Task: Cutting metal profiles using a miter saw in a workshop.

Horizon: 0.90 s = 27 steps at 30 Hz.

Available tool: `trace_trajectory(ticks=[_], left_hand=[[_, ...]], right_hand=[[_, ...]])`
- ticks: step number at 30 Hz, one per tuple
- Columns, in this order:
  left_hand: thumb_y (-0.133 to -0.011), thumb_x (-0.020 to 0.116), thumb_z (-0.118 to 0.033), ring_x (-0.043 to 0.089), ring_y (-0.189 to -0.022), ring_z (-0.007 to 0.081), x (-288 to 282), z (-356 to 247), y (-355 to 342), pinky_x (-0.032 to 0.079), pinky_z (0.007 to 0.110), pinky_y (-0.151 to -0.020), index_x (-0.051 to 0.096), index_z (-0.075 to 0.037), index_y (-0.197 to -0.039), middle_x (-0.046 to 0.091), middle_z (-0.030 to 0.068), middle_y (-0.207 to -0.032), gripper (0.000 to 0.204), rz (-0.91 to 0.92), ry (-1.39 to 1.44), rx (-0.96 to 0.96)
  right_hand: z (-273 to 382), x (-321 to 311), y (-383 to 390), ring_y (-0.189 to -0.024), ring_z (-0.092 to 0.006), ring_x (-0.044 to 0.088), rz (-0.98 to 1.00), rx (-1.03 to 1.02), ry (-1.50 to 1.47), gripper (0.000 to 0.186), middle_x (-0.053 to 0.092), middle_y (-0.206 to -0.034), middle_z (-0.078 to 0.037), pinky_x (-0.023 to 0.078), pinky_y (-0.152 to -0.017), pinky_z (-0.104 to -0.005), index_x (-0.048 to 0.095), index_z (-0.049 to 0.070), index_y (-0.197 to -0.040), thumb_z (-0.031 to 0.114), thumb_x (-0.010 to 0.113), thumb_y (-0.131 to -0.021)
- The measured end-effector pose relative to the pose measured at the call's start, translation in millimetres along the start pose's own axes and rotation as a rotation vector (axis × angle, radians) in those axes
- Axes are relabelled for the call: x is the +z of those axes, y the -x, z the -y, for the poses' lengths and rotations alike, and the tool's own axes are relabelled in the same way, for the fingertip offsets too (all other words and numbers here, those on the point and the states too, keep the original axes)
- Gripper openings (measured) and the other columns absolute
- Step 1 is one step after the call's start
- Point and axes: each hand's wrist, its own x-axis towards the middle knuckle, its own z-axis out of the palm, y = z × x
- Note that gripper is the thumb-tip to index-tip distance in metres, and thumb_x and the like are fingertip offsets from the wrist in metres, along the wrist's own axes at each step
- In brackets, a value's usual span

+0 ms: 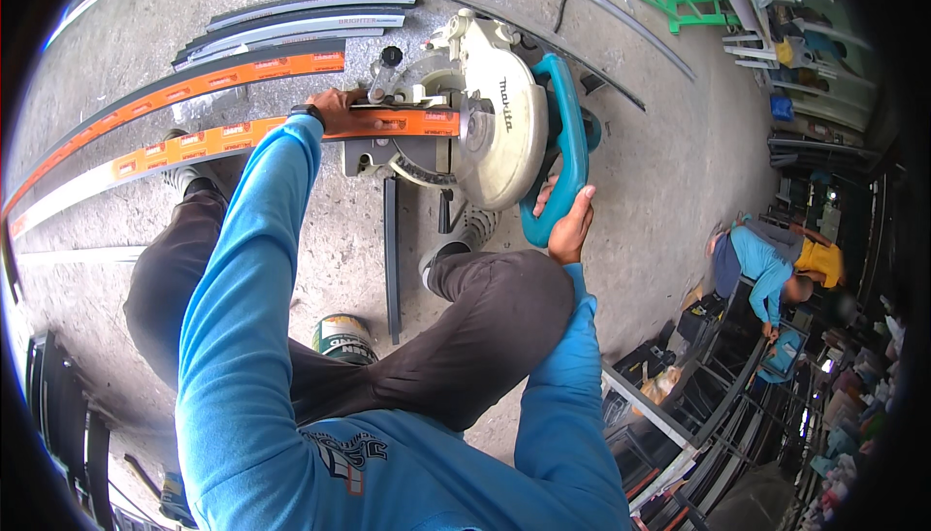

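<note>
The head fisheye looks down at the floor (669,182), rim somewhat unclear.

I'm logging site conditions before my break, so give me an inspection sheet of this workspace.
Surface: grey floor, marked, with silvery bits near the saw.
Job's things: an orange strip lies across the saw's base, its right end at the blade; contact unclear.
Clutter: second orange strip, dark strips, a dark bar and a can around the person.
Hands: left hand holds the orange strip; right hand grips the saw's teal handle.
Cables: one thin dark line beyond the saw, likely a cord; its ends can't be traced.
Surroundings: green stand at upper right; two co-workers bending at right.
</note>
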Motion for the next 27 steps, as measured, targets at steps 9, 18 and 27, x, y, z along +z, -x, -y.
trace_trajectory(ticks=[9,18,27], left_hand=[[-0.069,0.056,-0.09,0.056,-0.129,0.0312,0.0,-2.7,-0.2,0.043,0.049,-0.109,0.041,-0.023,-0.151,0.061,0.0103,-0.138,0.108,0.004,-0.007,-0.017],[-0.068,0.058,-0.09,0.057,-0.129,0.0311,1.6,-1.5,-0.9,0.044,0.048,-0.108,0.041,-0.023,-0.151,0.061,0.0094,-0.138,0.108,-0.001,-0.006,-0.012],[-0.069,0.06,-0.087,0.058,-0.127,0.0313,1.0,-0.8,1.7,0.042,0.047,-0.111,0.045,-0.023,-0.148,0.062,0.0076,-0.137,0.103,-0.008,0.021,0.0]], right_hand=[[-3.3,0.1,0.0,-0.063,-0.0186,0.056,-0.007,-0.004,-0.016,0.073,0.06,-0.075,-0.009,0.046,-0.064,-0.0316,0.057,-0.002,-0.108,0.061,0.02,-0.104],[-2.8,1.6,1.3,-0.063,-0.0187,0.056,-0.02,0.0,-0.008,0.073,0.06,-0.075,-0.01,0.046,-0.064,-0.0317,0.057,-0.001,-0.108,0.061,0.021,-0.104],[-7.3,0.6,0.6,-0.064,-0.0188,0.056,-0.008,-0.011,-0.021,0.072,0.06,-0.075,-0.01,0.047,-0.064,-0.0318,0.057,-0.001,-0.109,0.061,0.021,-0.104]])
